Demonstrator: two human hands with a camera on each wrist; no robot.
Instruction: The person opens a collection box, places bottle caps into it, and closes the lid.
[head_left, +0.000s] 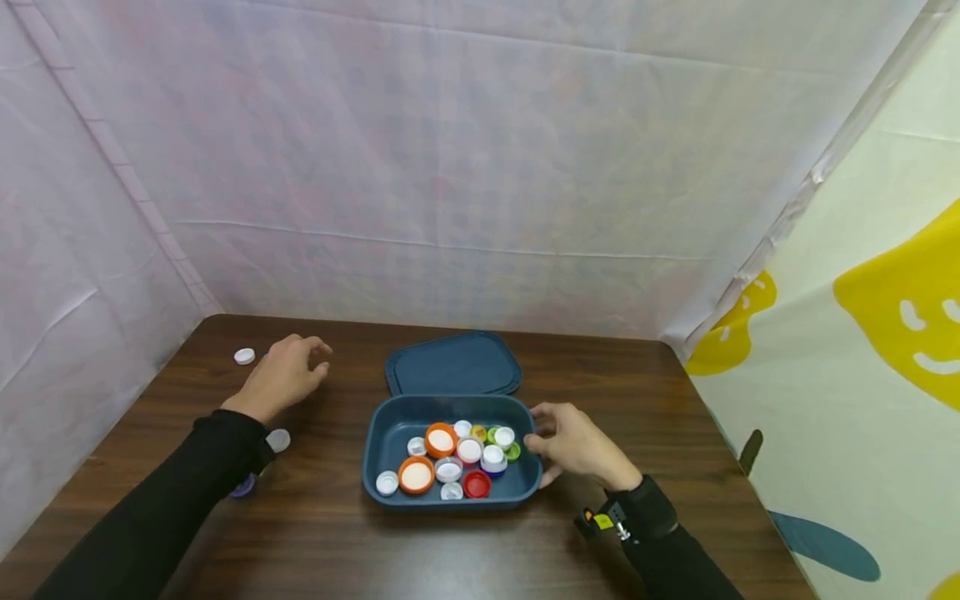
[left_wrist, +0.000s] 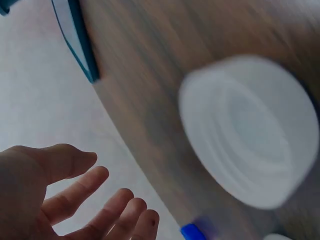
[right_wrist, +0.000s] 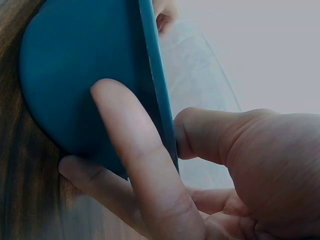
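Note:
A blue plastic container [head_left: 378, 450] holds several bottle caps: orange caps [head_left: 440, 440], a red cap [head_left: 477, 484], and white and green ones. My right hand [head_left: 573, 442] grips its right side, thumb over the rim and fingers against the outer wall [right_wrist: 75, 75]. Off to the left, my left hand [head_left: 281, 379] hovers above the table with nothing between its loosely bent fingers. Closest to the left wrist camera lies a large white cap [left_wrist: 250, 135]. A blue cap [left_wrist: 192, 232] shows beyond the left fingertips.
Behind the container lies its blue lid [head_left: 453, 364]. On the left of the brown table [head_left: 615, 383] are a white cap [head_left: 244, 357], a pale cap [head_left: 278, 440] and a purple cap [head_left: 243, 487], partly under the left sleeve. Cloth curtains [head_left: 435, 167] border the table.

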